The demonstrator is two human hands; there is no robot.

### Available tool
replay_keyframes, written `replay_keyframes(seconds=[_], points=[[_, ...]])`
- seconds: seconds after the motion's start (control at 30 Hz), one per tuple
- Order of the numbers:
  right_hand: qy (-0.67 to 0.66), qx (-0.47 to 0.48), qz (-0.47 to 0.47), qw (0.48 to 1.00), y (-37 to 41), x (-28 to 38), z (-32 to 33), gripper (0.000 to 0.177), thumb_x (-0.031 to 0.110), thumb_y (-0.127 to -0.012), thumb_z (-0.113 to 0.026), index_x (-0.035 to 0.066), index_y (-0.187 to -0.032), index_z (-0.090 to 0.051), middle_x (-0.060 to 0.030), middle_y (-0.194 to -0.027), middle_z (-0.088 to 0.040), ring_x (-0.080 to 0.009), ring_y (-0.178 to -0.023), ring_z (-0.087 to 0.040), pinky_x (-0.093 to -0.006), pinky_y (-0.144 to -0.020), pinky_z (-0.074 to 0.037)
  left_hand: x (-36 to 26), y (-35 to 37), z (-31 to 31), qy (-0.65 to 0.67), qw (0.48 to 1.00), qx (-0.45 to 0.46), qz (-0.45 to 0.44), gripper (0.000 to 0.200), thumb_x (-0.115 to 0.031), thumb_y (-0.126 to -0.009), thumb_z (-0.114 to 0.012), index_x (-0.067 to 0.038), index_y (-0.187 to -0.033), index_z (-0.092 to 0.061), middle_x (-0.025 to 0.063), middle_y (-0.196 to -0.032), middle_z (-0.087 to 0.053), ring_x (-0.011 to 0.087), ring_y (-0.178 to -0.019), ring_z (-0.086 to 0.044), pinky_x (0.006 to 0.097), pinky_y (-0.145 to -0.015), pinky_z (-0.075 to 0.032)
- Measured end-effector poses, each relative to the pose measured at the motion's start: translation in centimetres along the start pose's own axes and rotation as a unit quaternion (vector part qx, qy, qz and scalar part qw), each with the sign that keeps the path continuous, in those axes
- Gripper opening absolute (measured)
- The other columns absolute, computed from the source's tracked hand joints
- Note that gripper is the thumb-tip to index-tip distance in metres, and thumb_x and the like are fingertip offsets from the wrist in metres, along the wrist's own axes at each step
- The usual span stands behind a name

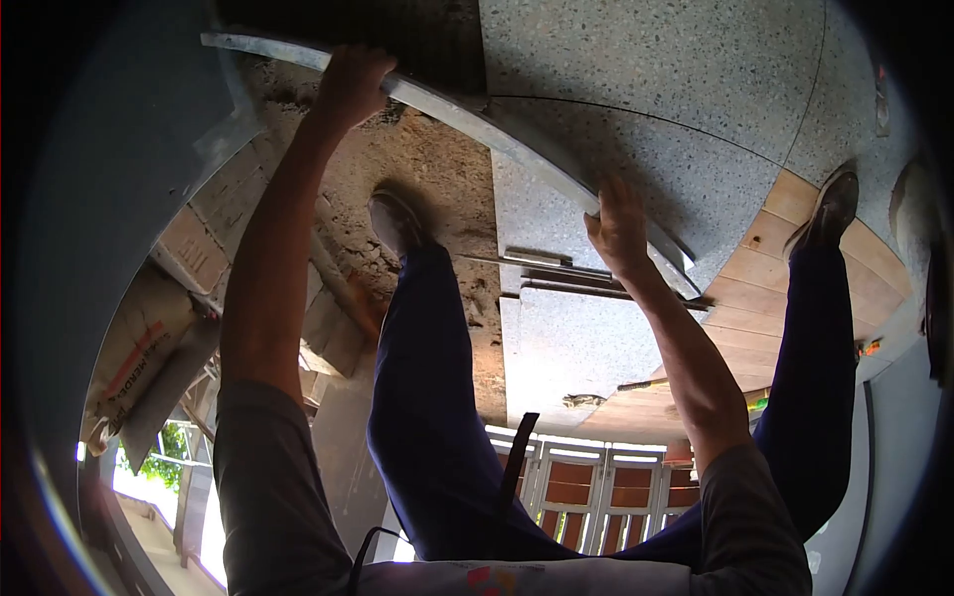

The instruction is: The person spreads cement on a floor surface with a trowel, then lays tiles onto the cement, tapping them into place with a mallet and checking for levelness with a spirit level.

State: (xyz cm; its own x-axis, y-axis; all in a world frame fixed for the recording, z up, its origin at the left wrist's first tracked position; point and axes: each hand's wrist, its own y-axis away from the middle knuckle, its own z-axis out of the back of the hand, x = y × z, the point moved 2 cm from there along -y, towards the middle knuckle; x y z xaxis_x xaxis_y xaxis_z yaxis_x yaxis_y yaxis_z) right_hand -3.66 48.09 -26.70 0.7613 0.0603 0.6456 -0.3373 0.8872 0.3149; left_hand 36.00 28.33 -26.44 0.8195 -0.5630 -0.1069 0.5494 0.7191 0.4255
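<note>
A long grey straightedge bar (467, 121) runs across the view from upper left to the middle right. It looks bowed, perhaps from the wide lens. My left hand (353, 89) is closed over the bar near its far left end. Further along, towards the right end, my right hand (621, 223) has its fingers bent over the same bar. The bar spans rough brown bedding (437, 154) and speckled grey floor tiles (646, 74). Just past my right hand, thin metal strips (566, 270) lie on a tile.
My shoes stand on the bedding (397, 221) and near wood-look tiles (765, 268). Blocks or tile stacks (194, 248) and a printed sack (144, 348) line the left side. A narrow tool (641, 384) lies on the floor. Behind is a slatted gate (576, 487).
</note>
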Motion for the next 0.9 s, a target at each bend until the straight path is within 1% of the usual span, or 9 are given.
replay_keyframes(seconds=[0.07, 0.1, 0.17, 0.23, 0.33, 0.43, 0.53, 0.63, 0.9], points=[[-0.005, 0.006, 0.000, 1.000, -0.1, -0.1, -0.1, 0.066, 0.004, -0.065, -0.081, -0.001, -0.125, -0.052, -0.0206, -0.126, -0.054, -0.0378, -0.111, -0.055, -0.0483, -0.092, -0.045, 0.1, 0.1, 0.2, 0.017, 1.000, 0.000, 0.003, 0.038, -0.001, -0.063, -0.068, -0.003, -0.101, -0.067, 0.0130, -0.093, -0.064, 0.0344, -0.093, -0.061, 0.0484, -0.088, -0.047], [-0.003, -0.001, 0.003, 1.000, -0.2, -0.1, -0.2, 0.066, 0.004, -0.065, -0.081, -0.001, -0.125, -0.053, -0.0202, -0.126, -0.055, -0.0376, -0.110, -0.055, -0.0480, -0.092, -0.046, 0.4, 0.1, 0.1, -0.013, 0.999, 0.029, 0.006, 0.042, -0.006, -0.064, -0.073, -0.008, -0.106, -0.070, 0.0088, -0.098, -0.067, 0.0305, -0.095, -0.063, 0.0457, -0.089, -0.047], [0.002, -0.016, 0.010, 1.000, -0.5, -0.1, -0.2, 0.066, 0.005, -0.065, -0.081, -0.001, -0.124, -0.053, -0.0195, -0.125, -0.055, -0.0372, -0.109, -0.056, -0.0476, -0.092, -0.046, 0.9, 0.0, 0.0, -0.012, 1.000, 0.013, -0.002, 0.042, -0.006, -0.064, -0.074, -0.007, -0.106, -0.070, 0.0092, -0.097, -0.068, 0.0302, -0.095, -0.063, 0.0453, -0.089, -0.047], [-0.014, -0.001, 0.001, 1.000, -0.4, -0.1, -0.1, 0.067, 0.004, -0.068, -0.080, -0.001, -0.129, -0.051, -0.0223, -0.126, -0.054, -0.0409, -0.112, -0.055, -0.0490, -0.095, -0.046, 0.9, 0.1, 0.1, -0.009, 1.000, -0.008, -0.012, 0.042, -0.005, -0.063, -0.074, -0.006, -0.105, -0.070, 0.0101, -0.094, -0.068, 0.0299, -0.094, -0.064, 0.0452, -0.088, -0.048], [-0.015, 0.000, -0.005, 1.000, -0.3, 0.0, -0.4, 0.069, 0.004, -0.069, -0.080, -0.001, -0.132, -0.051, -0.0235, -0.128, -0.054, -0.0424, -0.113, -0.055, -0.0494, -0.097, -0.046, 0.9, 0.1, 0.3, -0.002, 1.000, 0.006, -0.010, 0.040, -0.005, -0.063, -0.073, -0.006, -0.103, -0.070, 0.0103, -0.094, -0.067, 0.0306, -0.093, -0.064, 0.0456, -0.087, -0.049], [-0.004, -0.003, -0.009, 1.000, 0.2, 0.3, -0.5, 0.071, 0.004, -0.069, -0.080, -0.001, -0.133, -0.050, -0.0233, -0.128, -0.054, -0.0421, -0.113, -0.055, -0.0488, -0.096, -0.047, 0.7, 0.2, 0.5, 0.011, 0.999, 0.046, 0.013, 0.044, -0.001, -0.065, -0.069, -0.002, -0.109, -0.068, 0.0146, -0.108, -0.068, 0.0355, -0.103, -0.062, 0.0459, -0.093, -0.048], [-0.016, 0.000, -0.015, 1.000, 0.0, 0.5, -0.8, 0.071, 0.004, -0.068, -0.080, -0.001, -0.133, -0.050, -0.0232, -0.128, -0.054, -0.0420, -0.113, -0.055, -0.0483, -0.096, -0.047, 0.7, 0.6, 0.8, 0.022, 0.999, 0.035, 0.016, 0.046, -0.001, -0.065, -0.070, -0.001, -0.111, -0.067, 0.0158, -0.110, -0.068, 0.0359, -0.106, -0.062, 0.0456, -0.095, -0.047], [-0.022, 0.005, -0.013, 1.000, 0.5, 0.6, -1.0, 0.072, 0.004, -0.069, -0.080, -0.001, -0.133, -0.050, -0.0234, -0.127, -0.055, -0.0421, -0.112, -0.056, -0.0484, -0.096, -0.047, 0.6, 0.4, 0.6, 0.007, 0.998, -0.057, -0.029, 0.038, -0.002, -0.063, -0.072, -0.004, -0.101, -0.069, 0.0113, -0.091, -0.067, 0.0324, -0.092, -0.064, 0.0469, -0.087, -0.049], [-0.005, 0.004, -0.007, 1.000, 1.1, 0.7, -1.1, 0.073, 0.004, -0.068, -0.080, -0.002, -0.134, -0.049, -0.0236, -0.129, -0.053, -0.0423, -0.114, -0.053, -0.0498, -0.098, -0.044, -0.1, 1.0, -0.3, 0.015, 1.000, -0.017, -0.017, 0.037, -0.002, -0.064, -0.071, -0.006, -0.100, -0.070, 0.0093, -0.092, -0.067, 0.0312, -0.092, -0.062, 0.0469, -0.089, -0.047]])
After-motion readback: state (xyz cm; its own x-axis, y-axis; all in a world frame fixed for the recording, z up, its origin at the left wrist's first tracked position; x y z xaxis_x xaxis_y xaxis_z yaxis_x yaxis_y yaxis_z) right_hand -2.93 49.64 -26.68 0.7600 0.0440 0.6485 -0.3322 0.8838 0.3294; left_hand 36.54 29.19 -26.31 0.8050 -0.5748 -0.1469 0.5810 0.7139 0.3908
